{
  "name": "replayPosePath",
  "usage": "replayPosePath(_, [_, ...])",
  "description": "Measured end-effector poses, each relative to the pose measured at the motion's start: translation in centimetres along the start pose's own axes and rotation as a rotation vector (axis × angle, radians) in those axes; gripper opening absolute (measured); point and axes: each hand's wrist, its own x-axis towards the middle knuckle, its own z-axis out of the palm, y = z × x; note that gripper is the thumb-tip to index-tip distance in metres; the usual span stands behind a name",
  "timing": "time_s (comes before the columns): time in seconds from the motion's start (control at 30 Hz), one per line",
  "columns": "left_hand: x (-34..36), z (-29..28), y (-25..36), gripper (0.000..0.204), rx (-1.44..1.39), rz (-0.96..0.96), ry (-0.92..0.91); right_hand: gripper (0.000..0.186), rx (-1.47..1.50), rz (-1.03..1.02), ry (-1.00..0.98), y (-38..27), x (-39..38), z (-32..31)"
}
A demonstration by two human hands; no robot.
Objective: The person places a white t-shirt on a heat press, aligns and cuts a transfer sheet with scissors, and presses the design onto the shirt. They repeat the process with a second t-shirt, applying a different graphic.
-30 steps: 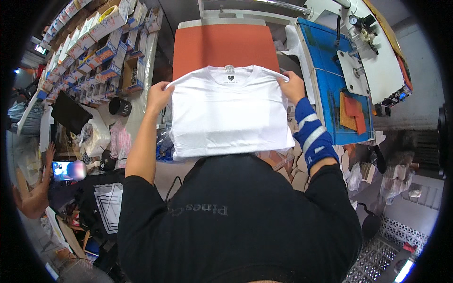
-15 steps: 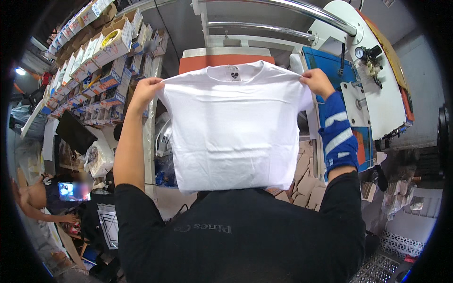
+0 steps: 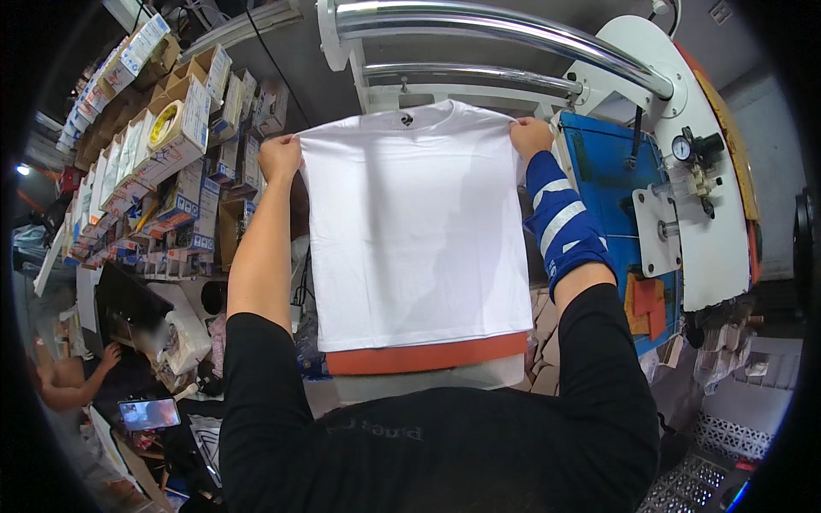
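Observation:
A white T-shirt [image 3: 419,231] is spread over an orange pad [image 3: 428,353], its neckline at the far end and its hem toward me. A small dark print shows inside the collar. My left hand [image 3: 280,158] is closed on the shirt's far left shoulder area. My right hand [image 3: 532,137] grips the matching spot on the far right. A blue sleeve cover with pale bands [image 3: 560,218] wraps my right forearm. The pad's near strip sticks out beyond the hem, above a pale base [image 3: 436,378].
A press machine with chrome bars [image 3: 505,26], a blue plate [image 3: 611,171] and a pressure gauge [image 3: 682,148] stands at the far right. Boxes of supplies [image 3: 158,141] fill shelves on the left. At lower left, another person's arm [image 3: 85,380] is near a lit phone [image 3: 150,414].
The T-shirt has come down flat onto the orange pad and its folds have smoothed. The pad now shows at the near hem instead of behind the collar. My right hand has moved left.

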Motion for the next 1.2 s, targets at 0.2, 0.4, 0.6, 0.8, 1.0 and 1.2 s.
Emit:
replayPosePath(0.2, [-2.3,1.8,2.3,0.036,0.295,0.433,0.128,0.044,-0.211,-0.236,0.03,-3.5,-2.4,2.0])
replayPosePath(0.4, [-10.5,9.0,5.7,0.028,0.417,0.959,-0.161,0.058,-0.311,-0.571,-0.248,-10.8,-11.3,6.2])
replayPosePath(0.6, [-12.7,5.0,5.4,0.044,0.452,0.934,-0.203,0.058,-0.221,-0.66,0.007,-6.3,-12.0,3.7])
replayPosePath(0.8, [-28.3,-7.3,-6.1,0.049,0.292,0.625,-0.098,0.061,0.131,0.012,-0.254,7.1,-27.4,-6.4])
replayPosePath(1.0, [-33.1,-13.5,-10.5,0.035,0.027,-0.155,-0.346,0.03,0.382,0.405,-0.39,14.5,-32.1,-10.4])
replayPosePath(1.2, [-31.4,-15.1,-15.2,0.019,-0.462,-0.483,-0.514,0.019,0.669,0.501,-0.53,15.4,-32.5,-11.7])
